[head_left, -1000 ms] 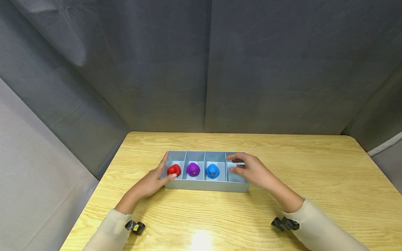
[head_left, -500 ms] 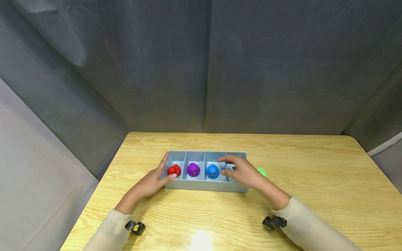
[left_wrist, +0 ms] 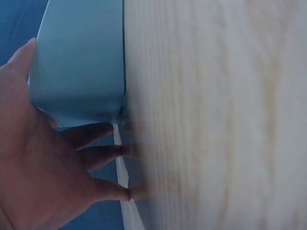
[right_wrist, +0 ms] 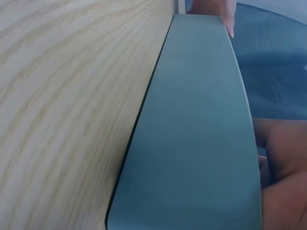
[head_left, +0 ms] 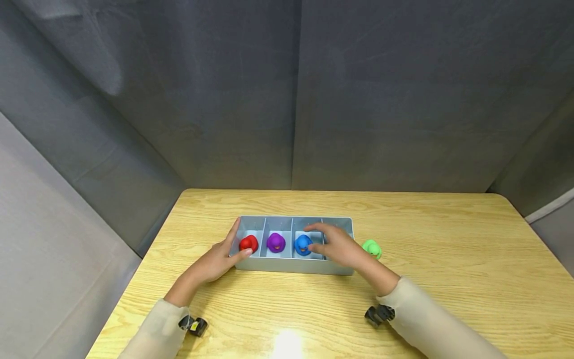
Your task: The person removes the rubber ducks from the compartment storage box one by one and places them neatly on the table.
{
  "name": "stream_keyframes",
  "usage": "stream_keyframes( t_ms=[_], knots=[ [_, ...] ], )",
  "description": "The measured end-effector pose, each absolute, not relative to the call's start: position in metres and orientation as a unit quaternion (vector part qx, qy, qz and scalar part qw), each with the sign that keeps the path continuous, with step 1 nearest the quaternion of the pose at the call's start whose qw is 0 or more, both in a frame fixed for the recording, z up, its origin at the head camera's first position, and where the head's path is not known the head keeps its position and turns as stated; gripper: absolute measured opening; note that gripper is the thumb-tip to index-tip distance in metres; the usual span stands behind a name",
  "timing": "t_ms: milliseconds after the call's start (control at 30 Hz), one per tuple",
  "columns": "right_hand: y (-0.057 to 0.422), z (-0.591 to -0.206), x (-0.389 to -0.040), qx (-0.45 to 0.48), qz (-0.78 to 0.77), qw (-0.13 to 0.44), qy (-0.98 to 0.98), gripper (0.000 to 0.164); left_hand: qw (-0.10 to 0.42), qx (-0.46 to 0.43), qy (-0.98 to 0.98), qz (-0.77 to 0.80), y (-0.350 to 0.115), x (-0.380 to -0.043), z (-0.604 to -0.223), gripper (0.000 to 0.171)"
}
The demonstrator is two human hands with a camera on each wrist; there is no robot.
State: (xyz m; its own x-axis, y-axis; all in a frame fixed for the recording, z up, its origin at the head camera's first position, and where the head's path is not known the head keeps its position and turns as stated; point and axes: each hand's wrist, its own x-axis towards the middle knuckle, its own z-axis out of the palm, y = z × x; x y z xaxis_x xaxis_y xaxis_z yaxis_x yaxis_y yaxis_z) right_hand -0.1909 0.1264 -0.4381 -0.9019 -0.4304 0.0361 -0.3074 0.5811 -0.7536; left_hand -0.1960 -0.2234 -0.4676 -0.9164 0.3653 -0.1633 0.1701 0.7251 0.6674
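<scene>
Where the right hand (head_left: 342, 246) reaches over the box (head_left: 291, 265), its thumb and fingers are wide apart by the blue duck (head_left: 302, 244) — I cannot tell if they touch it. That duck sits in the third slot from the left. For a good grip, it looks best to bring thumb and fingers in softly from two sides; any lift should go straight up, to miss the thin walls (head_left: 292, 238). The left hand (head_left: 218, 259) has its fingers spread at the left end, thumb on the front edge; a firm press there should stop the box sliding. Near that thumb is the red duck (head_left: 248, 243), with the purple duck (head_left: 275, 242) one slot over. The green duck (head_left: 371, 247) is on the table (head_left: 287, 299), just right of the box — the right arm (head_left: 378, 279) could knock it. Gray cloth (head_left: 403, 99) hangs behind.
</scene>
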Motion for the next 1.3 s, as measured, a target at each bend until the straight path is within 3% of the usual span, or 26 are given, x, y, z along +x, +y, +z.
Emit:
stream_keyframes(
  t_ms=[667, 1300],
  knots=[
    [0.107, -0.446, -0.191, -0.180, -0.337, 0.053, 0.923, 0.029, 0.145, 0.143, 0.917, 0.344, -0.224, -0.195, -0.466, 0.099],
    [0.104, -0.444, -0.186, -0.174, -0.335, 0.037, 0.925, 0.023, 0.150, 0.139, 0.917, 0.344, -0.226, -0.193, -0.464, 0.097]
  ],
)
